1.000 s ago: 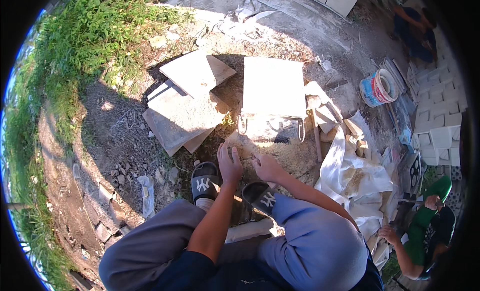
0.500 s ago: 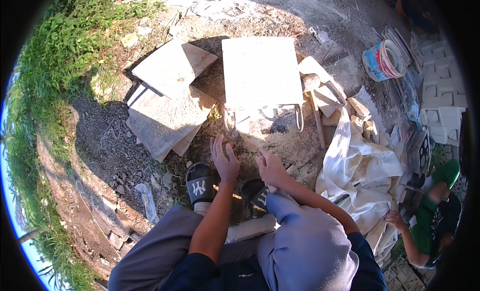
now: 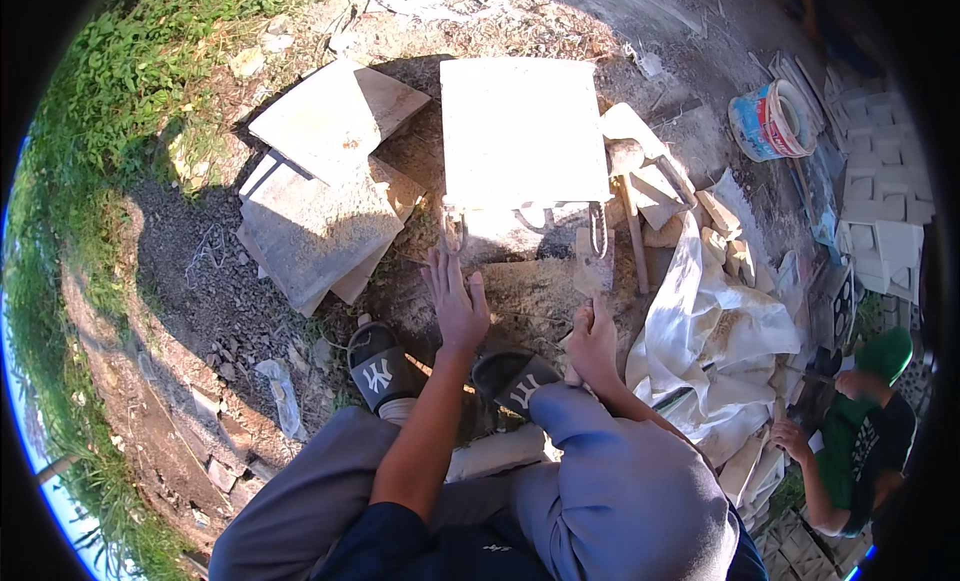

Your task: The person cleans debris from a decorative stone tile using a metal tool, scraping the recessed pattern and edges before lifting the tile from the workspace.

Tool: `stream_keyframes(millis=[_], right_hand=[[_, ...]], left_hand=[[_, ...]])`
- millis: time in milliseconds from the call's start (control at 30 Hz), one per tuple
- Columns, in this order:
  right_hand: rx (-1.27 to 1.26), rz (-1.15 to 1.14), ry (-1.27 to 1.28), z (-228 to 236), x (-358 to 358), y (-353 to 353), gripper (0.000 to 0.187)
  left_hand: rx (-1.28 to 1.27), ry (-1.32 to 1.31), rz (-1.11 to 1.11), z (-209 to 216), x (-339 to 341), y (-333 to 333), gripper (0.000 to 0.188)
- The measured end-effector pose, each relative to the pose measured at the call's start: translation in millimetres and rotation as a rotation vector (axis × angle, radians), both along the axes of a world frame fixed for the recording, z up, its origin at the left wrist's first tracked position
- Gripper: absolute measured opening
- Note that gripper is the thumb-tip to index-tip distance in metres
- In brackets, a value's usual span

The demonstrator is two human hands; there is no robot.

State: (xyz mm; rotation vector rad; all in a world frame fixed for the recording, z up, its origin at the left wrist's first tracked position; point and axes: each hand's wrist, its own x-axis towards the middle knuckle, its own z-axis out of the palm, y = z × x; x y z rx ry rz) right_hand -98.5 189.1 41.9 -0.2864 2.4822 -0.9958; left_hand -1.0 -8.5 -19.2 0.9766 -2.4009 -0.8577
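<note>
My left hand (image 3: 460, 306) is open, its fingers stretched out and held just short of a bent metal rod (image 3: 455, 228) under the near edge of a bright white square slab (image 3: 520, 131). Closed around a handle is my right hand (image 3: 594, 349), gripping a flat-bladed hand tool (image 3: 593, 264). Its pale blade points away from me, close to the looped metal rod at the slab's near right corner. Glare washes out the slab's surface. Pale dust covers the ground (image 3: 530, 286) between my hands and the slab.
Stacked flat slabs (image 3: 320, 231) lie at the left. To the right are broken pieces (image 3: 655, 196), a crumpled white sheet (image 3: 715, 321) and a bucket (image 3: 770, 121). A co-worker in a green cap (image 3: 885, 356) is at the far right. My sandals (image 3: 380, 371) are just below my hands.
My right hand has swung to the right with the tool, whose blade was blurred near the slab's middle before. My left hand has shifted slightly right and stays open.
</note>
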Motion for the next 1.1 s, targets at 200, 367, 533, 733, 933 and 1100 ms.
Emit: stream_keyframes(millis=[200, 367, 533, 733, 933, 1100], right_hand=[[-0.098, 0.425, -0.402, 16.2, 12.1, -101.6, 0.045], [-0.180, 0.298, -0.115, 12.3, 5.3, -45.4, 0.045], [-0.053, 0.034, -0.086, 3.2, 8.7, 10.9, 0.042], [-0.102, 0.468, -0.440, 1.8, 14.4, -43.0, 0.044], [-0.286, 0.381, -0.201, 0.7, 6.8, -13.3, 0.054], [-0.320, 0.430, -0.609, 6.1, -13.6, -55.2, 0.051]], left_hand=[[0.031, -0.024, 0.130, -6.4, 12.6, -12.7, 0.055], [0.032, 0.027, 0.247, -3.9, 25.0, -14.3, 0.054], [0.020, 0.096, 0.101, -4.7, 13.3, 2.8, 0.053], [0.030, 0.042, 0.078, -6.4, 2.7, 19.0, 0.052], [-0.049, 0.120, 0.179, 1.1, 6.8, 7.8, 0.050], [0.066, 0.113, 0.330, -0.7, 13.3, 10.9, 0.049]])
